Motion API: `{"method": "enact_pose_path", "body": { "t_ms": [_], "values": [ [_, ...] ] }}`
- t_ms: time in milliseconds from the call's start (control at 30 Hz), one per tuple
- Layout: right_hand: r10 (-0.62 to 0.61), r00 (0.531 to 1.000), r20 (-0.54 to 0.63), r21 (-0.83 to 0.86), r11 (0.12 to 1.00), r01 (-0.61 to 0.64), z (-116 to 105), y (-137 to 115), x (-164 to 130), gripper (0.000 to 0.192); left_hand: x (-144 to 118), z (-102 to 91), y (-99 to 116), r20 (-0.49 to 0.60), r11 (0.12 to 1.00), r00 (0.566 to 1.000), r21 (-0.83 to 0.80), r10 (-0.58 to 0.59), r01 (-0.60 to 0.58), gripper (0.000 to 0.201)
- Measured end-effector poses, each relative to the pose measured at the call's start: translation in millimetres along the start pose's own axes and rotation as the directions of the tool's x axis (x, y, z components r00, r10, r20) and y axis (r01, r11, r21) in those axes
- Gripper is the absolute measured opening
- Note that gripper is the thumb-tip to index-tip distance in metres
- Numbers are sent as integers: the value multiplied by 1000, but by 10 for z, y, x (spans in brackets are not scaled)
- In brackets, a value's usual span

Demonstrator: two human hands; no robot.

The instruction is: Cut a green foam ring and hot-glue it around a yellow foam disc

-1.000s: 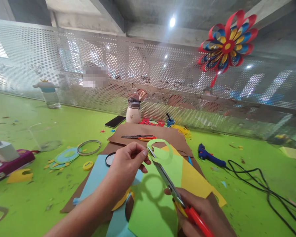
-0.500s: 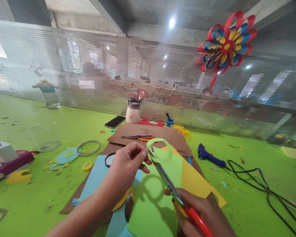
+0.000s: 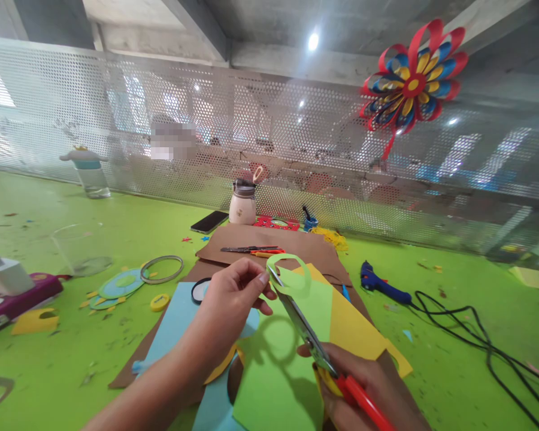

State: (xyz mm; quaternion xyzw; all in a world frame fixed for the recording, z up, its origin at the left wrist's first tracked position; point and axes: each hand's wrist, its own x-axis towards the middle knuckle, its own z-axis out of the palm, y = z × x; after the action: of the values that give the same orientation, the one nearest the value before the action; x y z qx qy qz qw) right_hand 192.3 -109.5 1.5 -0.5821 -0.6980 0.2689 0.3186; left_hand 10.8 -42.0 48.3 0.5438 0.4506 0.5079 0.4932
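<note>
My left hand (image 3: 233, 299) pinches the edge of a light green paper sheet (image 3: 291, 353), right by a curled green ring strip (image 3: 287, 269) partly cut from it. My right hand (image 3: 368, 389) grips red-handled scissors (image 3: 314, 344); their blades reach up to the ring at the paper's top edge. Under the green sheet lie a yellow sheet (image 3: 359, 329), a light blue sheet (image 3: 175, 323) and brown card (image 3: 269, 242) on the green table (image 3: 63, 359).
Behind the card stand a cream bottle (image 3: 243, 203) and a phone (image 3: 209, 221). A blue glue gun (image 3: 381, 284) with a black cable (image 3: 476, 335) lies right. Paper rings (image 3: 161, 268), a pink device (image 3: 13, 293) and scraps lie left. A perforated metal screen (image 3: 269, 137) carries a paper flower (image 3: 413, 78).
Almost nothing differs. The scissors and my right hand have shifted slightly along the cut; my left hand keeps its pinch on the green paper.
</note>
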Motion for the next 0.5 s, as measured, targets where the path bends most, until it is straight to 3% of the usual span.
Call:
{"method": "enact_pose_path", "body": {
  "t_ms": [267, 500],
  "values": [
    [-21, 999, 45, 54, 998, 19, -7, -111, 24, 29, 8, 24, -17, -6, 1000, 1000, -18, 17, -17, 16],
    [32, 999, -30, -147, 989, -36, 15, -77, 6, 35, 4, 35, -53, -2, 997, 1000, -80, 6, -6, 15]
  ]
}}
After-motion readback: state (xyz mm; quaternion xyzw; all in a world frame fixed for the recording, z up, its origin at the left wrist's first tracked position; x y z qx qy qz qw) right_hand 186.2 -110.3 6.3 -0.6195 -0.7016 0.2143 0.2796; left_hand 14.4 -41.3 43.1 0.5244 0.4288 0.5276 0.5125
